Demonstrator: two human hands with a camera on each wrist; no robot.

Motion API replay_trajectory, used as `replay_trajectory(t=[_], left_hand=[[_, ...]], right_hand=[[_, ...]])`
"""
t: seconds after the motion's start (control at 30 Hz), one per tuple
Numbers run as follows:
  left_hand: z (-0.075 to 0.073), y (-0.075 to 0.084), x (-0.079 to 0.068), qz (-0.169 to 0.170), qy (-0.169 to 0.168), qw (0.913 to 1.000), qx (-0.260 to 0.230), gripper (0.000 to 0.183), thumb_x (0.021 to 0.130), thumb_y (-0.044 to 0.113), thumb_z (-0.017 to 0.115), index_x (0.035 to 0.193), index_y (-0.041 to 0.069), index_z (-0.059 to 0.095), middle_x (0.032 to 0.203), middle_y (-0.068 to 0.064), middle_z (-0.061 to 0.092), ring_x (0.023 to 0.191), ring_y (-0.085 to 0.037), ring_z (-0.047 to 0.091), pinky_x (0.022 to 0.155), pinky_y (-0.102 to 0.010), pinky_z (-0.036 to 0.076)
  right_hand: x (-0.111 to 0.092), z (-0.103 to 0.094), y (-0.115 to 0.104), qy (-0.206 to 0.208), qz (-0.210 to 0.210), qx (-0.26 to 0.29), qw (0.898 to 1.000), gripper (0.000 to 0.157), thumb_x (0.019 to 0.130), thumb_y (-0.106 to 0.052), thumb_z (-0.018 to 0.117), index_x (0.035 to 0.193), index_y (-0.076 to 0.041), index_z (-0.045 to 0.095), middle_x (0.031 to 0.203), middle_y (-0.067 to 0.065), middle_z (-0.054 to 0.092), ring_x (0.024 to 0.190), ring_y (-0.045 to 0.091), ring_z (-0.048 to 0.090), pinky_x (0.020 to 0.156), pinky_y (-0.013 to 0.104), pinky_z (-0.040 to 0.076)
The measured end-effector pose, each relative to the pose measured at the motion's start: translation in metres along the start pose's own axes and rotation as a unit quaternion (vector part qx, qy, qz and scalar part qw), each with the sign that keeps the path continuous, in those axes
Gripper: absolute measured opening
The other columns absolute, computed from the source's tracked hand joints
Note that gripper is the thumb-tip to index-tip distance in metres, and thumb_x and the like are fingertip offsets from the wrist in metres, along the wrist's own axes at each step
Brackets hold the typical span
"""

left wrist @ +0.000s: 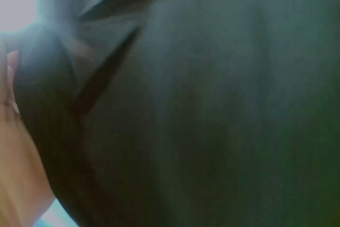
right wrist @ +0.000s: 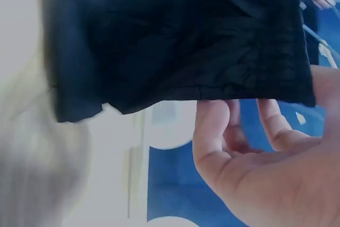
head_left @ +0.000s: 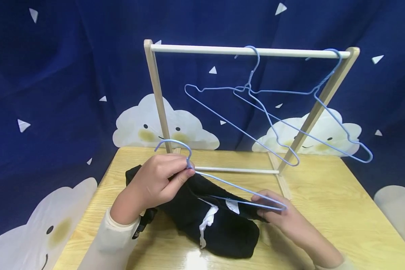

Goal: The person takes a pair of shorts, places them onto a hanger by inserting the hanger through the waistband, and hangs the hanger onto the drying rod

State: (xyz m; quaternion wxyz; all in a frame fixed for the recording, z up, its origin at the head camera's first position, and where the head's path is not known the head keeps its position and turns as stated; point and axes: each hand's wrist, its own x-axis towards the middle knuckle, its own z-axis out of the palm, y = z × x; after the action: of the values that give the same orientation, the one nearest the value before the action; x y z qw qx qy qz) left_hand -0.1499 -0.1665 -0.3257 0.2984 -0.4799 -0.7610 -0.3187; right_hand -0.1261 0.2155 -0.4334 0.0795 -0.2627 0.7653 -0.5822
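Observation:
In the head view my left hand [head_left: 160, 180] pinches a blue wire hanger [head_left: 237, 185] just under its hook. Black shorts [head_left: 219, 232] with a white drawstring [head_left: 207, 221] hang beneath it, a white label [head_left: 232, 206] showing inside the waistband. Part of the hanger lies within the waist opening, while its right end sticks out over my right hand [head_left: 280, 212]. That hand grips the waistband's right side between thumb and fingers. Dark cloth [left wrist: 202, 99] fills most of the left wrist view. In the right wrist view, the fingertips go behind the shorts' edge.
Behind stands a rack with a white rail [head_left: 202, 49] and wooden posts. Two blue hangers [head_left: 219, 119] [head_left: 344, 127] hang on its middle and right. The wooden table [head_left: 327, 195] carries the rack, and a dark blue cloud-print curtain [head_left: 71, 75] hangs at the back.

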Motion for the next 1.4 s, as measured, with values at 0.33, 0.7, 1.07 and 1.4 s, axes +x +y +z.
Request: replay_trajectory(t=[0.33,0.7,1.07,1.4], left_hand=[[0.008,-0.005,-0.001,0.005,-0.039,0.9992,-0.01,0.021,0.099,0.001,0.073,0.084,0.013,0.065,0.069,0.006,0.047,0.066,-0.005,0.049,0.064,-0.02,0.044],[0.005,-0.003,0.001,0.012,-0.055,0.9975,-0.043,0.028,0.101,0.0,0.07,0.079,0.013,0.059,0.069,0.005,0.042,0.066,-0.006,0.044,0.066,-0.021,0.043],[0.003,0.002,0.002,0.014,-0.072,0.997,-0.027,0.025,0.1,0.002,0.075,0.079,0.012,0.063,0.07,0.006,0.05,0.064,-0.005,0.044,0.063,-0.017,0.043],[0.007,0.002,0.0,0.001,-0.075,0.9971,0.012,0.014,0.1,0.004,0.075,0.088,0.011,0.072,0.071,0.006,0.056,0.064,-0.005,0.049,0.065,-0.018,0.048]], right_hand=[[-0.021,-0.05,-0.011,-0.047,0.041,0.179,0.982,0.041,0.106,0.013,0.045,0.137,-0.011,0.06,0.122,0.002,0.077,0.109,0.013,0.075,0.09,0.029,0.062],[-0.026,-0.058,-0.025,-0.04,0.019,0.208,0.977,0.04,0.107,0.012,0.034,0.124,-0.004,0.066,0.111,0.001,0.078,0.1,0.015,0.077,0.085,0.035,0.062],[-0.015,-0.055,-0.023,-0.012,-0.026,0.21,0.977,0.051,0.104,0.014,0.029,0.127,-0.009,0.07,0.114,-0.001,0.076,0.103,0.013,0.073,0.09,0.029,0.059],[-0.001,-0.029,-0.047,0.135,-0.023,0.017,0.99,0.02,0.103,0.011,0.06,0.108,0.0,0.076,0.101,-0.003,0.075,0.093,0.011,0.066,0.083,0.022,0.055]])
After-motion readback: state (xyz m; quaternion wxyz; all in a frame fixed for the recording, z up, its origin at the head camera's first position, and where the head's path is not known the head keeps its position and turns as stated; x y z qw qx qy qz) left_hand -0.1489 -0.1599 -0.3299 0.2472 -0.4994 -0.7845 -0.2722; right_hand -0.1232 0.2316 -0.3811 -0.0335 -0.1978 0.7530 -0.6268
